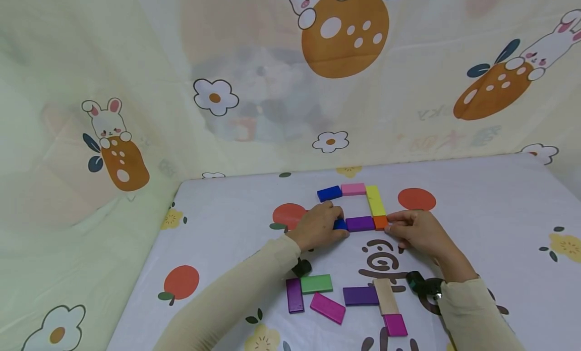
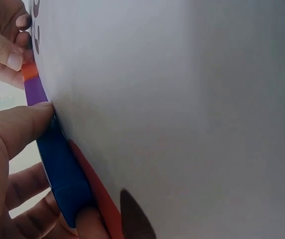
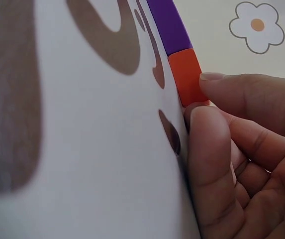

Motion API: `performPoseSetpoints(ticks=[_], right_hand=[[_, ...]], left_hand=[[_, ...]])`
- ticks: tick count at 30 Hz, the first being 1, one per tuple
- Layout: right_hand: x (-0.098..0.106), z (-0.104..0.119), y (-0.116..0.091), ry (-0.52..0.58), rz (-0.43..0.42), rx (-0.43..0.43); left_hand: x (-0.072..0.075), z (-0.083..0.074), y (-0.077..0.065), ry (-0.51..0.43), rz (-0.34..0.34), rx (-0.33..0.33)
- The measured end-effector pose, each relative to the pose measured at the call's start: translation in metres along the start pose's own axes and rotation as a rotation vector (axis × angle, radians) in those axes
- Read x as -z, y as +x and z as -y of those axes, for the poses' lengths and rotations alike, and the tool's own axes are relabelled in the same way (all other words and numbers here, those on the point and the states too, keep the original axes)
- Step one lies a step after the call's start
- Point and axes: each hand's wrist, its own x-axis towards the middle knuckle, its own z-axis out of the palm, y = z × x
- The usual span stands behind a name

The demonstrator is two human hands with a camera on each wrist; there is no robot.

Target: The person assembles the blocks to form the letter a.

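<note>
My left hand (image 1: 317, 224) grips a blue block (image 2: 65, 172) between thumb and fingers, low on the tabletop. One end of it meets a purple block (image 1: 360, 224), which in turn touches an orange block (image 1: 380, 223). At that orange block's outer end, my right hand (image 1: 419, 232) pinches it with thumb and finger. A yellow block (image 1: 375, 200) runs back from the orange one to a pink block (image 1: 353, 189), and a second blue block (image 1: 329, 193) lies against the pink. In the head view, the left fingers hide much of the gripped blue block.
Nearer the front lie a dark purple block (image 1: 295, 295), a green block (image 1: 316, 284) and a slanted magenta block (image 1: 328, 308). Beside them, a violet block (image 1: 360, 296), a beige block (image 1: 386, 296) and another magenta block (image 1: 395, 325) touch in a chain. A printed curtain (image 1: 272, 154) hangs behind.
</note>
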Motion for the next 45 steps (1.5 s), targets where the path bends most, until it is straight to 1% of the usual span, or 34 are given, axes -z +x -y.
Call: performPoseSetpoints(ticks=[10,17,23,28,37,45], right_hand=[[0.0012,-0.0023,0.0008,-0.004,0.001,0.009],[0.0002,-0.0007,0.0014,0.011,-0.01,-0.019],[-0.0003,-0.0016,0.0011,0.024,-0.005,-0.027],[-0.0021,-0.0029,0.001,0.041,0.001,-0.03],[-0.0043,-0.0022,0.0012,0.027,-0.004,-0.01],[-0.0005,0.0003,0.0001,0.017,-0.004,-0.013]], left_hand=[[-0.0008,0.0008,0.0006,0.018,0.001,-0.01],[-0.0016,0.0017,0.0018,0.001,-0.008,-0.029],[0.0001,0.0007,0.0013,0.006,-0.005,-0.047],[0.0011,-0.0002,-0.0017,0.017,0.003,-0.048],[-0.0039,0.0026,-0.0016,0.029,-0.001,-0.038],[-0.0005,0.0004,-0.001,0.052,0.001,-0.05]])
